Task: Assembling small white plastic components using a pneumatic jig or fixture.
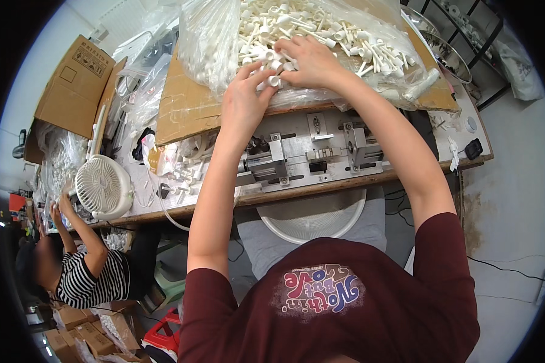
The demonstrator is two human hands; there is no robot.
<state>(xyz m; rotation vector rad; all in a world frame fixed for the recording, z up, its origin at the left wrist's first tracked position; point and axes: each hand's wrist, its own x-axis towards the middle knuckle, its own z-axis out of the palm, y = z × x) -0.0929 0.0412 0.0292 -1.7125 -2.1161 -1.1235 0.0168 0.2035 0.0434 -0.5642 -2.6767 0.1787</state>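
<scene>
A heap of small white plastic parts (369,45), each with a thin stem and a cup-shaped end, lies in a clear plastic bag (209,45) on a cardboard sheet (184,112). Both my arms reach forward to the heap's near edge. My left hand (243,97) is bent around a white plastic part (274,80), its thumb and fingers close about the cup end. Just to the right, my right hand (313,62) rests on the pieces with its fingers apart. Its thumb points toward the same part. Some fingertips are hidden among the pieces.
Below the cardboard, a metal fixture (321,158) with clamps is mounted on the bench. A white basin (312,225) sits at my lap. Left are a white fan (103,187), an open carton (72,85) and a co-worker in a striped shirt (94,278). Metal bowls (448,57) stand back right.
</scene>
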